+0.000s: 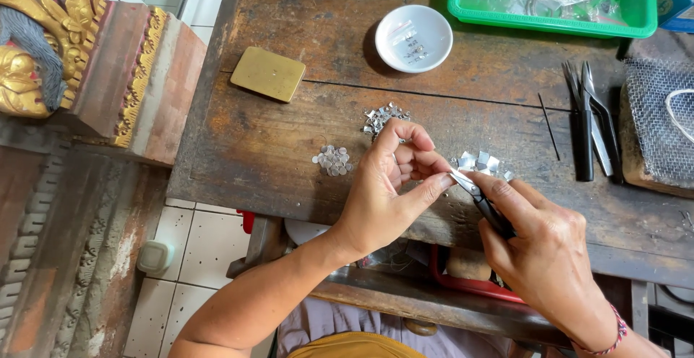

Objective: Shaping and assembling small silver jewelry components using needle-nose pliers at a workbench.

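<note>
Figure: small metalwork at a wooden bench. The left hand is curling its fingers and pinching a tiny silver piece between thumb and forefinger, just in front of the white bowl and well toward the bench's near edge. The right hand is closing around pliers, whose tips are meeting the piece at the left fingertips — whether the tips are actually gripping it is too small to tell. Cut silver bits are lying between the bowl and the left hand; a cluster of small discs is sitting left of that hand, and folded foil squares are resting just beyond the pliers. A brass plate is lying left of the bowl, a green tray to its right.

Doing this step well probably calls for bracing both wrists on the bench edge — and for keeping the pinch light, so the piece is not bending.
</note>
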